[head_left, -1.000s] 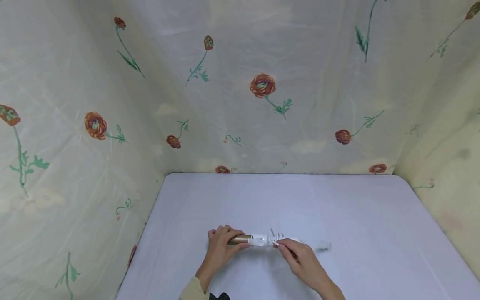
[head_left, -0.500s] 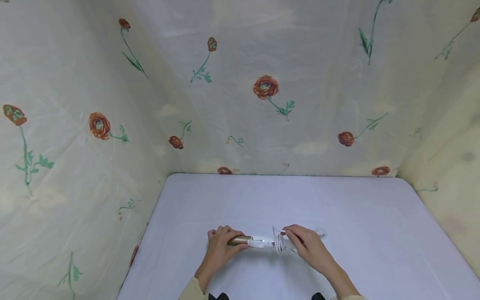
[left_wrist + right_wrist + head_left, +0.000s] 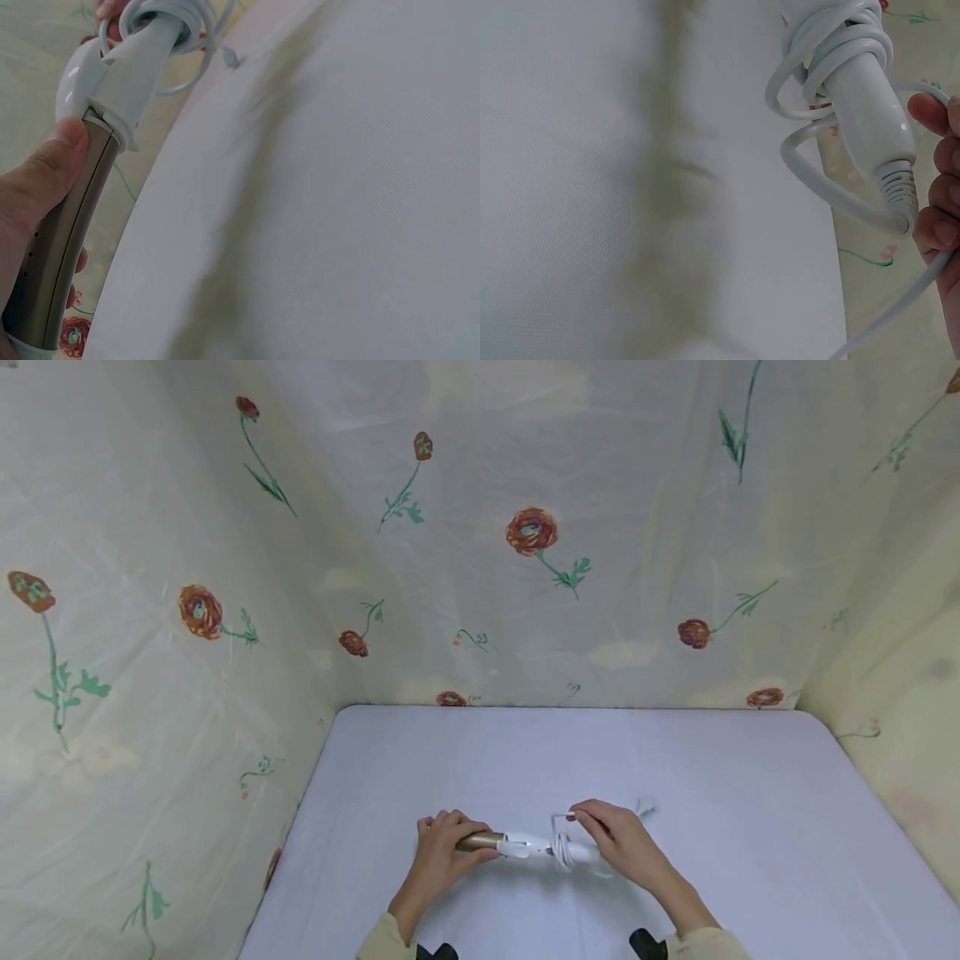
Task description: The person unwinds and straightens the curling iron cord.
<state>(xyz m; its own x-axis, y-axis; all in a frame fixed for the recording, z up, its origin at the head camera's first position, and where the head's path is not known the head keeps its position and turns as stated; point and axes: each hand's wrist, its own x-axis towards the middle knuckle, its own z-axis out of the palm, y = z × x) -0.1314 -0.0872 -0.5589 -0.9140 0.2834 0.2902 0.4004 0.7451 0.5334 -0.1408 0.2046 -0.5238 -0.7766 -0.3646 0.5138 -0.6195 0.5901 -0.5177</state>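
Note:
A curling iron (image 3: 79,202) with a bronze barrel and white handle is held level, close over the white table. My left hand (image 3: 442,856) grips its barrel, the thumb (image 3: 64,142) lying along the metal near the clamp lever. White cord (image 3: 847,56) loops several times around the handle (image 3: 870,112). Beside the handle's end, my right hand (image 3: 622,843) pinches a stretch of that cord between thumb and fingertips, pulled up from the coils. A loose length of cord hangs below the right hand, and the plug (image 3: 647,807) shows just beyond it.
The white table (image 3: 420,760) has rounded far corners. Flower-printed curtains (image 3: 525,627) stand close behind it and along both sides. Dark wrist straps (image 3: 647,943) and pale sleeves show at the bottom of the head view.
My right hand has moved up and to the right with the pinched cord, from in front of the handle to beyond it. The left hand keeps its grip on the curling iron, nearly still.

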